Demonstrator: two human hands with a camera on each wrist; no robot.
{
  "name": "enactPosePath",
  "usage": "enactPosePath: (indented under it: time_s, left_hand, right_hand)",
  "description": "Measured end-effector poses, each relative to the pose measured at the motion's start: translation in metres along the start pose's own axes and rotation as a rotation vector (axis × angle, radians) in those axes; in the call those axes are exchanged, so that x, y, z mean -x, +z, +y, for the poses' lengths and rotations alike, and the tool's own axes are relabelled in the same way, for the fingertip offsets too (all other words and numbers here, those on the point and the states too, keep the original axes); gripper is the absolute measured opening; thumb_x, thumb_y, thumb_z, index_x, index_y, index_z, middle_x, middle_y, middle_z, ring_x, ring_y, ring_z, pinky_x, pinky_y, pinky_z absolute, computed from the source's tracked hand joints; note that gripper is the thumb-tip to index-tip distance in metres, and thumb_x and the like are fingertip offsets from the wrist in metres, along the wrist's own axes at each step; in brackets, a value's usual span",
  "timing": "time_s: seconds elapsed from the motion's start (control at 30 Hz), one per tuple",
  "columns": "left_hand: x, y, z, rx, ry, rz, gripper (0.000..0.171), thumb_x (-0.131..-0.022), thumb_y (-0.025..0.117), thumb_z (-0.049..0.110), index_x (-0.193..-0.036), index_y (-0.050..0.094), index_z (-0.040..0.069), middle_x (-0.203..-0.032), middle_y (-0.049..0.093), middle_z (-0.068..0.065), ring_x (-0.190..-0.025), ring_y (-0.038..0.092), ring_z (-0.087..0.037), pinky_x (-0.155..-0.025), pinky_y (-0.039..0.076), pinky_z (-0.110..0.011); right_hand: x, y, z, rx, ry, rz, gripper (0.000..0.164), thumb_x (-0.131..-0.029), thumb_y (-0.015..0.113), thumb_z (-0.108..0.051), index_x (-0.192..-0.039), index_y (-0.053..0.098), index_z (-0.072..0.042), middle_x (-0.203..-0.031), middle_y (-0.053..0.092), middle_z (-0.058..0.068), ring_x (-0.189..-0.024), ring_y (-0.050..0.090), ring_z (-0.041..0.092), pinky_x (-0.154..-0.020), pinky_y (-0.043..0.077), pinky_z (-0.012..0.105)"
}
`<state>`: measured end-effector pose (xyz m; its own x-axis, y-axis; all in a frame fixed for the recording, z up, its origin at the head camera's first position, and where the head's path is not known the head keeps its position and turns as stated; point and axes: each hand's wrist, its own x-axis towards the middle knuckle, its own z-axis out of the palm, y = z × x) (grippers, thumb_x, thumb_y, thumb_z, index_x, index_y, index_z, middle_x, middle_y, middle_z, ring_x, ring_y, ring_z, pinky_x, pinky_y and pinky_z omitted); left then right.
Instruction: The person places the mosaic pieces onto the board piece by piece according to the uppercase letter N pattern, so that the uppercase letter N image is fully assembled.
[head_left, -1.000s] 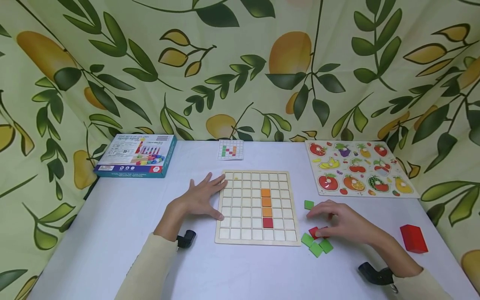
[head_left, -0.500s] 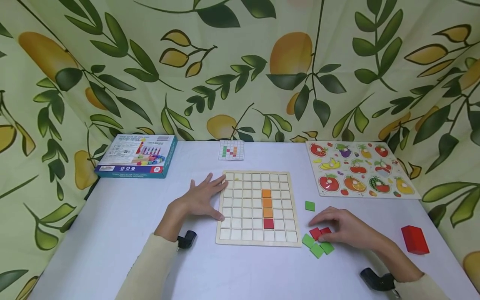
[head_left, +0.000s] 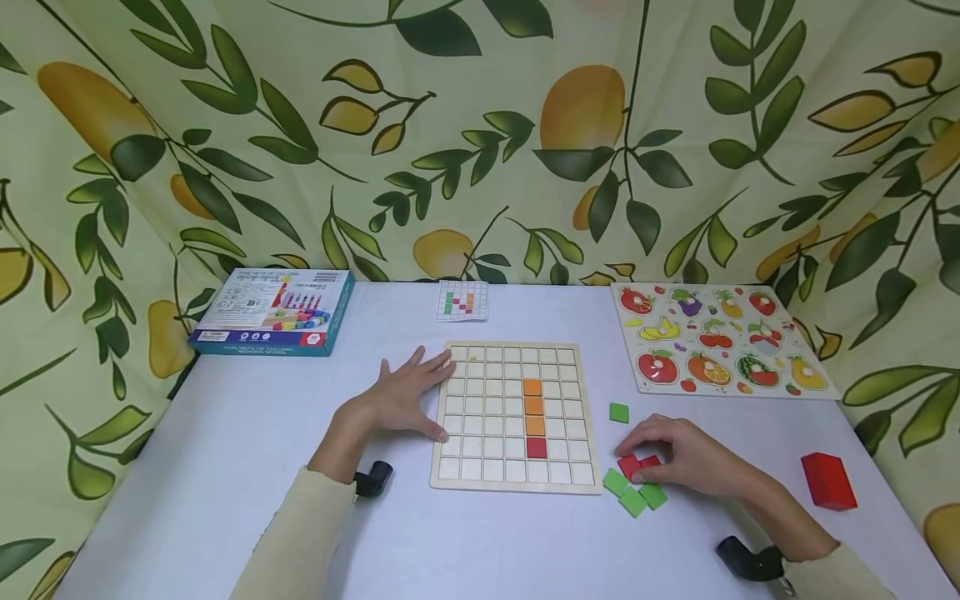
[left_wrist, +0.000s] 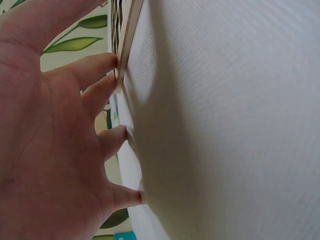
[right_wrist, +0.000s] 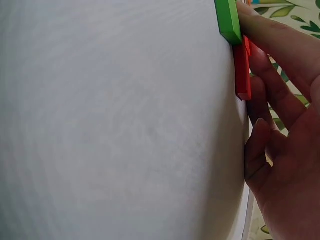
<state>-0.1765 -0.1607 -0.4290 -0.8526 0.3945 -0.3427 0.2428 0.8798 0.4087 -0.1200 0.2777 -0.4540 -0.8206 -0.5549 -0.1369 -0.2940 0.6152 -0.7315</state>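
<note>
A wooden grid board (head_left: 483, 483) lies on the white table, with several orange tiles (head_left: 533, 406) in one column and a red tile (head_left: 536, 448) below them. My left hand (head_left: 397, 396) is spread at the board's left edge, fingertips and thumb at its frame; the left wrist view shows those fingers straight. Right of the board, my right hand (head_left: 686, 454) pinches a loose red tile (head_left: 627, 467) between thumb and fingers. Another red tile (right_wrist: 242, 75) is partly hidden under the hand. Several green tiles (head_left: 632, 502) lie just in front, and a single green tile (head_left: 618, 412) lies behind.
A small pattern card (head_left: 462, 301) lies behind the board. At the back left is a boxed toy set (head_left: 273, 312); a fruit puzzle board (head_left: 723, 337) lies at the back right. A red block (head_left: 828, 481) stands near the right edge. Fruit-patterned cloth (head_left: 480, 167) hangs behind.
My right hand has come slightly towards the front of the table, off the single green tile, and its fingers have closed in on the red tile. The left hand keeps its place.
</note>
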Motion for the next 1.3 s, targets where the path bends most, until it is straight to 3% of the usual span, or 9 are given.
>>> enactPosePath:
  time_s: [0.2,0.4,0.77,1.0,1.3]
  left_hand:
    - [0.0,0.001,0.0,0.006,0.0,-0.007,0.112,-0.07,0.088,0.052,-0.162,0.031,0.025,-0.174,0.015,0.008,-0.163,0.001,-0.035,-0.12,-0.001,-0.08]
    - [0.0,0.001,-0.001,0.005,0.002,-0.004,0.112,-0.07,0.088,0.053,-0.162,0.031,0.024,-0.174,0.016,0.008,-0.163,0.001,-0.034,-0.12,-0.001,-0.08]
    - [0.0,0.0,0.0,0.01,-0.002,-0.003,0.112,-0.069,0.088,0.052,-0.162,0.03,0.025,-0.174,0.016,0.008,-0.163,0.001,-0.034,-0.12,-0.001,-0.079]
    - [-0.001,0.0,-0.001,0.001,-0.001,-0.009,0.113,-0.07,0.088,0.052,-0.162,0.029,0.025,-0.174,0.014,0.008,-0.163,-0.001,-0.034,-0.121,-0.001,-0.079]
    - [-0.001,0.0,-0.001,0.003,0.006,-0.002,0.113,-0.069,0.088,0.053,-0.162,0.03,0.025,-0.174,0.015,0.008,-0.163,0.001,-0.034,-0.12,-0.001,-0.08]
  right_hand:
    - [-0.002,0.001,-0.002,0.015,0.022,0.01,0.027,-0.083,0.084,-0.035,-0.106,0.073,-0.028,-0.104,0.072,-0.012,-0.096,0.059,-0.001,-0.088,0.052,0.013]
    - [-0.004,0.0,-0.004,0.035,-0.012,0.016,0.018,-0.083,0.084,-0.031,-0.097,0.073,-0.029,-0.096,0.07,-0.013,-0.089,0.059,0.002,-0.08,0.054,0.015]
    - [-0.005,-0.006,-0.006,0.036,-0.014,-0.001,0.021,-0.082,0.084,-0.036,-0.101,0.079,-0.029,-0.101,0.075,-0.013,-0.095,0.063,-0.002,-0.086,0.054,0.013]
    - [-0.006,-0.011,-0.006,0.031,-0.023,0.028,0.026,-0.081,0.085,-0.038,-0.104,0.081,-0.026,-0.103,0.077,-0.01,-0.096,0.064,-0.004,-0.081,0.057,0.015]
    - [-0.015,-0.015,-0.012,0.023,-0.074,0.081,0.016,-0.079,0.087,-0.031,-0.093,0.083,-0.025,-0.099,0.076,-0.008,-0.098,0.063,-0.004,-0.082,0.057,0.014]
